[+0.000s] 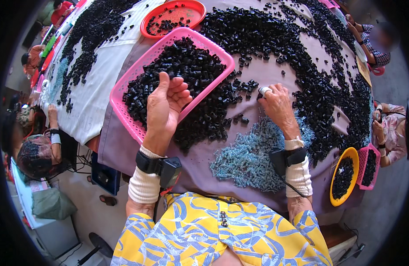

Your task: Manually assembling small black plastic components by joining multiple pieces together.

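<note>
My left hand (pixel 168 104) is held over the near side of a pink plastic basket (pixel 133 129), palm turned up and fingers loosely bent. Nothing shows in its palm. The basket is heaped with small black plastic cylinders (pixel 182 60). To the right, my right hand (pixel 279 104) is low over the cloth with its fingers curled down; a white band circles one finger. Its fingertips are partly hidden, so what they hold, if anything, cannot be made out. Loose black cylinders (pixel 204 122) lie between the hands. Next to my right wrist spreads a pile of small pale-blue, translucent pieces (pixel 251 157).
A red round tray (pixel 198 22) stands beyond the basket. Black cylinders (pixel 257 35) cover much of the far and right table. At the right edge are a yellow bowl (pixel 356 170) and another pink basket (pixel 367 181). Other people sit along both sides.
</note>
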The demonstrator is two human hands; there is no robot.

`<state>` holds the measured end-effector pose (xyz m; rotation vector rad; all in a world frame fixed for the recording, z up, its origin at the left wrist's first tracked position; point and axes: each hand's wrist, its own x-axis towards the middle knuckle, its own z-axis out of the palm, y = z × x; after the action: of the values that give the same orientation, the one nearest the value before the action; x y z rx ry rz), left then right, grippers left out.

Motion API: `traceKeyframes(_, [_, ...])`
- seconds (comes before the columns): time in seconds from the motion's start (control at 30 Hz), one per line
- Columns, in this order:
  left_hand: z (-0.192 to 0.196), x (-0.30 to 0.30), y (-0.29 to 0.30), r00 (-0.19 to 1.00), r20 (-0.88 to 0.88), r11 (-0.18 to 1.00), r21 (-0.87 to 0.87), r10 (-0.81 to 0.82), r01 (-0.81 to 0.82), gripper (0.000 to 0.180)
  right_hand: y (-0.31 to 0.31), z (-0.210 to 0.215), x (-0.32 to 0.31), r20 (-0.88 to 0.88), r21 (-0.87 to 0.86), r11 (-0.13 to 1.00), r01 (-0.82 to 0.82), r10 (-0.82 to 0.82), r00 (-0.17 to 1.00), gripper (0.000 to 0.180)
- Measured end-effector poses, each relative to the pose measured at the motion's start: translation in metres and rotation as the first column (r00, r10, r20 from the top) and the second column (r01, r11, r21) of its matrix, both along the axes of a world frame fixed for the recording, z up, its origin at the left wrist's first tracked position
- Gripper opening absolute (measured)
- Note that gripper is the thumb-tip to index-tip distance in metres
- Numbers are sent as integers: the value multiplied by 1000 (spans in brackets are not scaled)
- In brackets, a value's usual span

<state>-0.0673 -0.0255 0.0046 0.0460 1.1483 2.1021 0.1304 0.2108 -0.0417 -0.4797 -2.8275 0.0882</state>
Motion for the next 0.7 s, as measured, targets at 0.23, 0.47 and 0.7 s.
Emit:
traceKeyframes(0.23, [14,21,0,987,-104,992,6,-121,123,24,-16,5,-1,-62,-39,994,-99,96,993,25])
traceKeyframes(0.47, [7,53,19,932,-174,945,-131,-318,298,20,-25,17,1,-203,-160,977,-140,106,973,22])
traceKeyframes(0.7, [-23,74,28,825,-119,828,-200,-552,525,29,-47,20,13,-121,-160,967,-198,180,976,9])
